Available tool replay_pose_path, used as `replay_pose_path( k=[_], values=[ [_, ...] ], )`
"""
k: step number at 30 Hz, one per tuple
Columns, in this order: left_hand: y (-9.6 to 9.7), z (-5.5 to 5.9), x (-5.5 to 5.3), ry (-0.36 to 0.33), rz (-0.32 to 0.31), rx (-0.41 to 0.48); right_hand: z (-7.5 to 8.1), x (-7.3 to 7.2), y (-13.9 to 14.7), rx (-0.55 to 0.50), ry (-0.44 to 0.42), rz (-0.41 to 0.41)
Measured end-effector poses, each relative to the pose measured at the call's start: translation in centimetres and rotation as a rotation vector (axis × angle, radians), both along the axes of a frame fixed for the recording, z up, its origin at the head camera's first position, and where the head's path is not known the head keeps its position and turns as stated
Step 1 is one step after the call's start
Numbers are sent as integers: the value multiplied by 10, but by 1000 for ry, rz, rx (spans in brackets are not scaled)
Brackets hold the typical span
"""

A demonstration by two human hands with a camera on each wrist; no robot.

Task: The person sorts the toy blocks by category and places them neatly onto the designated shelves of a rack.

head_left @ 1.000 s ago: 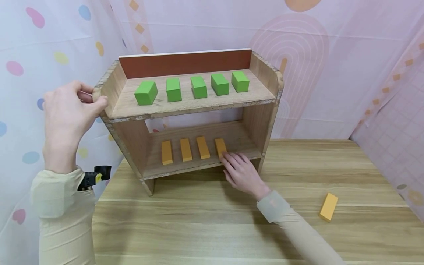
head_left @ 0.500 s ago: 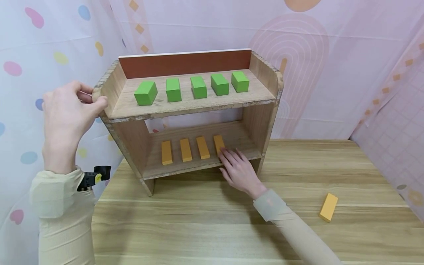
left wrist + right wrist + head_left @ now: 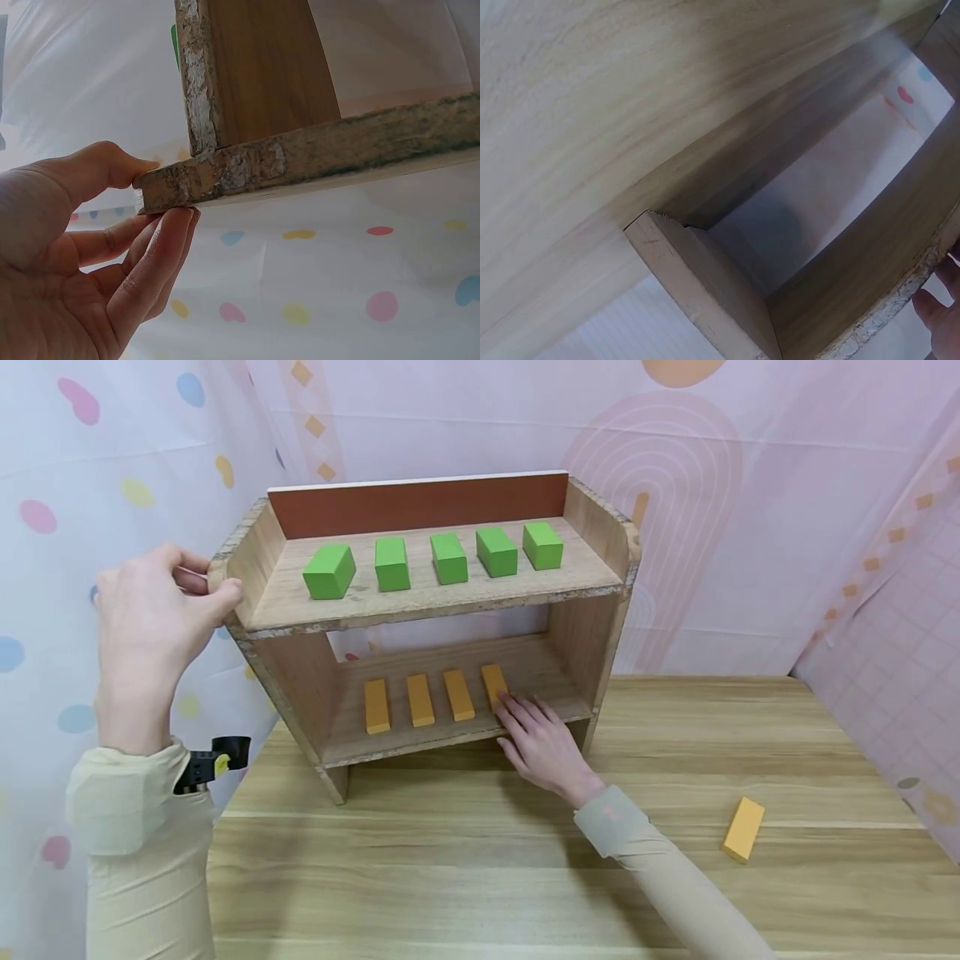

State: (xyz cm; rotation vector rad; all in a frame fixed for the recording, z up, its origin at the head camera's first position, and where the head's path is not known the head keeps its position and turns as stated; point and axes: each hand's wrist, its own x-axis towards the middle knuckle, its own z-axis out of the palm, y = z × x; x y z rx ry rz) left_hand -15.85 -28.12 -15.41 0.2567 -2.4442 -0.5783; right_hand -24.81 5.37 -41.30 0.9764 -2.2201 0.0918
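Observation:
My left hand [image 3: 153, 627] pinches the front edge of the left side panel [image 3: 251, 552] of a two-tier wooden shelf, thumb on one face and fingers on the other. The left wrist view shows this panel edge [image 3: 247, 169] up close. At the lower shelf board [image 3: 543, 681], my right hand [image 3: 546, 750] rests its extended fingers on the near end of the rightmost orange block [image 3: 492, 681], hiding part of it. In the right wrist view only the fingertips and thumb [image 3: 930, 307] show, by the board's rough edge; the block is out of sight there.
Several more orange blocks, among them one in the row [image 3: 459, 695], lie to its left. Several green blocks [image 3: 450, 558] stand on the upper board. Another orange block [image 3: 744, 830] lies on the wooden table [image 3: 420, 868] at right. Patterned cloth [image 3: 817, 527] hangs behind.
The rightmost orange block has shifted slightly left and back under my right hand, which moved a little left with it. My left hand stays at the panel.

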Motion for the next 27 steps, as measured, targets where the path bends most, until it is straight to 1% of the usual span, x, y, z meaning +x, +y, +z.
replay_pose_path(
  k=[8, 14, 20, 23, 27],
  values=[
    [-2, 0, 0, 18, 11, -8, 1, 1, 0, -15, -5, 12],
    [-1, 0, 0, 10, 14, -11, 1, 1, 2, -17, 16, 24],
    [0, 0, 0, -3, 9, -9, 1, 3, 11, -36, 38, 56],
    [0, 0, 0, 3, 11, -12, 1, 5, 17, -58, 19, 74],
    [0, 1, 0, 21, 3, -13, -1, 8, 29, -94, -39, 93]
  ],
)
